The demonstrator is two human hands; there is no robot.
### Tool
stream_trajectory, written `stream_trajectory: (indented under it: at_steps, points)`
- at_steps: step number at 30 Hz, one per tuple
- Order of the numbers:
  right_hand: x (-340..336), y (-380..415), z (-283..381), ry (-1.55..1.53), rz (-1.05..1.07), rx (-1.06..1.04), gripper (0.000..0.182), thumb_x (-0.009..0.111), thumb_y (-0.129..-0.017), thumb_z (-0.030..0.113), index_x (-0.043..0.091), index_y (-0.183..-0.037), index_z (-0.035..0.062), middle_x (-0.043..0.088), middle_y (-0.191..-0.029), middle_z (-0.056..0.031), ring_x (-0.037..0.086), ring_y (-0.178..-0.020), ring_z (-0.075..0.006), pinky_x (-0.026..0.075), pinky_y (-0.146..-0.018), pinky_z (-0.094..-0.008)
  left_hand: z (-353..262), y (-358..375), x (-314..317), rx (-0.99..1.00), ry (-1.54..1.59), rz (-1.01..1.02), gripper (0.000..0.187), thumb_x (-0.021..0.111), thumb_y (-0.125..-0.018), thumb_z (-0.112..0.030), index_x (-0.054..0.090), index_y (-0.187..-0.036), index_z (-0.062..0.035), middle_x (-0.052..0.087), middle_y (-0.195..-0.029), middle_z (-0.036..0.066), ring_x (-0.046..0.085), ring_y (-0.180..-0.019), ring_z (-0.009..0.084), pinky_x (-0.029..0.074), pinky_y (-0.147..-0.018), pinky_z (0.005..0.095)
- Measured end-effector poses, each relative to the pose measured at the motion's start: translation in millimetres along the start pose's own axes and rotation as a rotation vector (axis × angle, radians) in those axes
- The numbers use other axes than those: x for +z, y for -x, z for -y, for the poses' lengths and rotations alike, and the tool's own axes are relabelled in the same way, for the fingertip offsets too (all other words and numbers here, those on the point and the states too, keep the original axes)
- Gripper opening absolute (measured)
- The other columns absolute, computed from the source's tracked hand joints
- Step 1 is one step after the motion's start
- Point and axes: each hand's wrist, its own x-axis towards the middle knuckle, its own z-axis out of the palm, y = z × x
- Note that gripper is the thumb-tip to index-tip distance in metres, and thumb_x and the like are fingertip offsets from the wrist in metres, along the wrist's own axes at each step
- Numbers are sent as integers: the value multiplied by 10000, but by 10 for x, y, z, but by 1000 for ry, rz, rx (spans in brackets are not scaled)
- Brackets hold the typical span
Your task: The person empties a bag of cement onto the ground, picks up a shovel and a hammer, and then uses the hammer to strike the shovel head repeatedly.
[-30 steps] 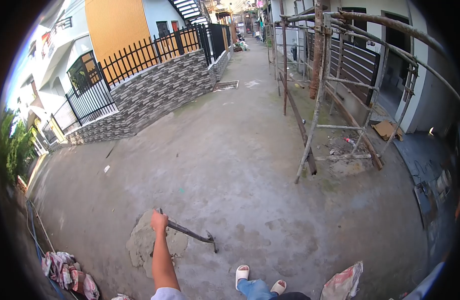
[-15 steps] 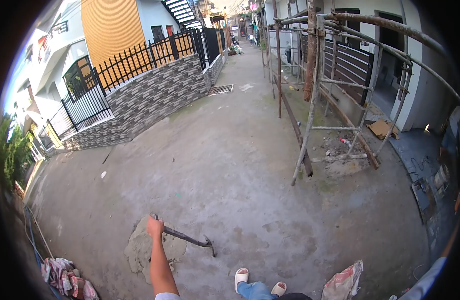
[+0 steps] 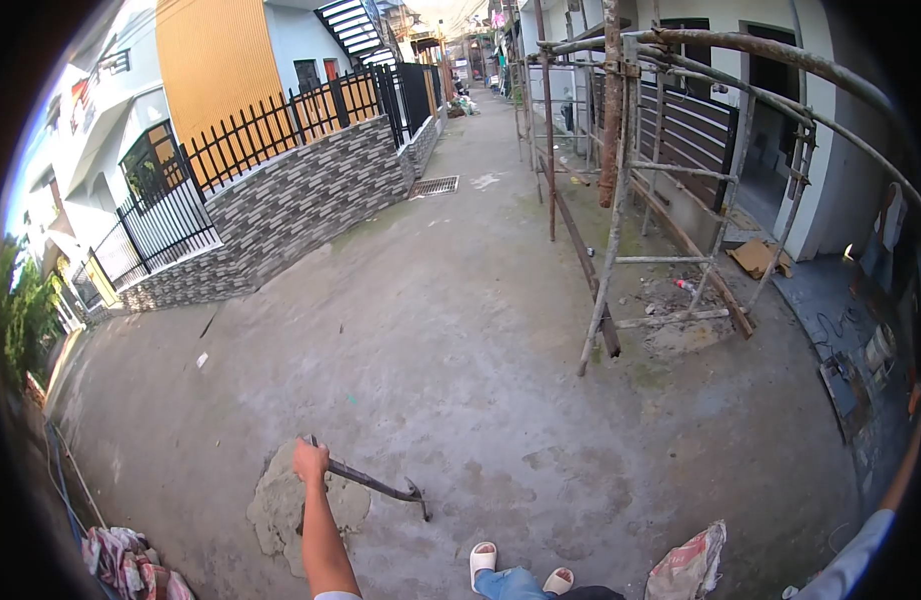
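Observation:
My left hand [image 3: 311, 460] is wrapped round the end of a dark, long-handled tool [image 3: 371, 482]. The tool slants down to the right and ends in a short crosspiece, close over the concrete. Below that hand and forearm spreads a flat patch of wet-looking grey mortar [image 3: 271, 510], partly covered by the arm. My right arm stretches out to the far right, and my right hand [image 3: 917, 402] is at the dark rim of the view, its fingers mostly hidden. Nearest to it are things on a dark sheet [image 3: 816, 300] along the right side.
Scaffolding of worn poles [image 3: 611, 260] stands at right before a house. A low stone-faced wall [image 3: 311, 195] with black fence runs along the left. Near my feet [image 3: 484, 560] lies a sack [image 3: 689, 568]; bundled cloth or sacks [image 3: 131, 565] lie at lower left.
The view has shifted slightly, moving the street scene a little left. My left hand keeps its hold on the tool, nearly in place over the mortar.

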Motion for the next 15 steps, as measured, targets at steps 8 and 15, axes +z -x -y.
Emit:
stream_trajectory:
  at_steps: [8,15]
  points:
    - [-40,34,8,-10,-49,-10,587,290,-816,550,655,-819,91,634,-823,-112,597,-802,-304,394,-697,-482,-24,-2,83,1,52,-30,524,588,-688,-228,403,-1134,-22,584,-942,200,563,-890,347,440,-762,421]
    - [57,16,2,28,-136,-26,560,299,-824,523,657,-788,95,636,-770,-107,603,-747,-306,401,-651,-463,-84,-40,145,1,17,-6,475,583,-686,-234,446,-1090,-26,584,-931,208,564,-884,350,441,-760,416]
